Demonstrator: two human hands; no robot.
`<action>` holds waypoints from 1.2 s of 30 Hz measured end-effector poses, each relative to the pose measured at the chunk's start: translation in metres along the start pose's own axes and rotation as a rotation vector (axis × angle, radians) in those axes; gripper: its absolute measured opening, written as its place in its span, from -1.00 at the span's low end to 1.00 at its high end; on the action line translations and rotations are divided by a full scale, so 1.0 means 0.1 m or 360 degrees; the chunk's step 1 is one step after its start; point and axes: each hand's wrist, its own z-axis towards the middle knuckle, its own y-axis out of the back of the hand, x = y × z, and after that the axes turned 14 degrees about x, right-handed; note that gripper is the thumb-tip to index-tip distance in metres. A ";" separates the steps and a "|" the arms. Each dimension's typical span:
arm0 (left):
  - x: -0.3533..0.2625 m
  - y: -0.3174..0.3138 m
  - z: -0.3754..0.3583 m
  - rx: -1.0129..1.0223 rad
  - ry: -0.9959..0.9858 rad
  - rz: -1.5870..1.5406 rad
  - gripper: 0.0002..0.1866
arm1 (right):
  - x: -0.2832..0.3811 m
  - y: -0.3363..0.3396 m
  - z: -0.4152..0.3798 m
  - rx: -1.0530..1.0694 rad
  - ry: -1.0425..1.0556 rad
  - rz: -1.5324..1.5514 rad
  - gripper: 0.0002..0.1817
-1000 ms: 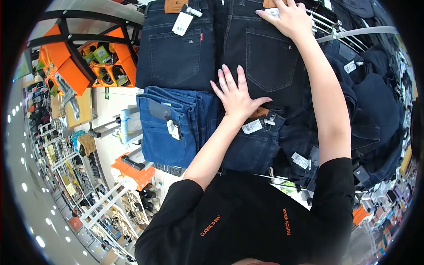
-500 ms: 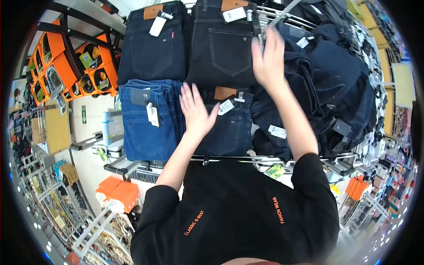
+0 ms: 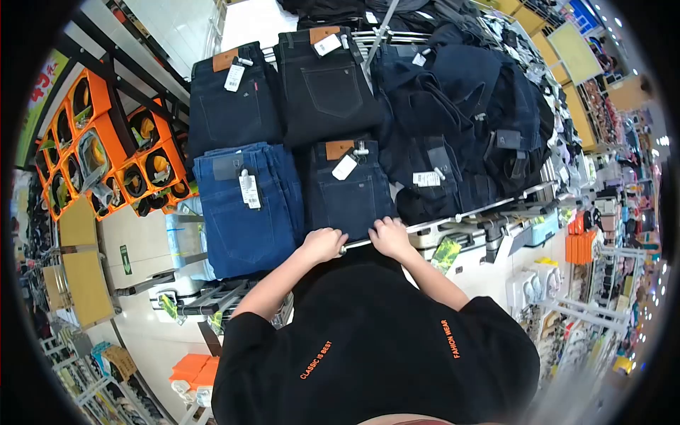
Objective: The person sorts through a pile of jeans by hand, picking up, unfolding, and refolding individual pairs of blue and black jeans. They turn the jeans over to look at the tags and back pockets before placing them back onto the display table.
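A folded pair of dark navy jeans (image 3: 347, 200) with a brown waistband patch and a white tag lies at the near edge of the display rack. My left hand (image 3: 324, 244) is closed at its lower left corner, fingers curled on the hem. At the lower right corner my right hand (image 3: 389, 237) is closed in the same way. The fingertips of both are partly hidden. Blue jeans (image 3: 248, 230) form a stack just left of my left hand. Behind lie folded black jeans (image 3: 329, 99) and another dark blue folded pair (image 3: 234, 110).
Rumpled dark jeans (image 3: 460, 106) are heaped on the right of the rack. A metal rail (image 3: 467, 212) runs along the front edge. Orange cubbies (image 3: 106, 149) with rolled belts hang at the left. Cardboard-coloured panels (image 3: 76, 262) stand beside the aisle.
Both hands have come down toward me from the jeans farther back, and their spread fingers have closed at the near edge of the navy pair. The view has shifted.
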 end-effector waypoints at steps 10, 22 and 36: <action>0.12 -0.40 -0.23 -0.0189 0.0230 -0.0173 -0.61 | 0.08 -0.18 -0.03 -0.0251 -0.0117 -0.0171 -0.66; 0.05 -0.33 -0.09 -0.0256 0.0508 -0.0470 -0.61 | -0.01 -0.18 -0.08 -0.0351 0.0068 -0.0113 -0.68; -0.30 0.30 0.36 -0.0039 0.0984 -0.0231 -0.55 | -0.08 0.33 0.71 0.0553 0.0080 0.0524 -0.59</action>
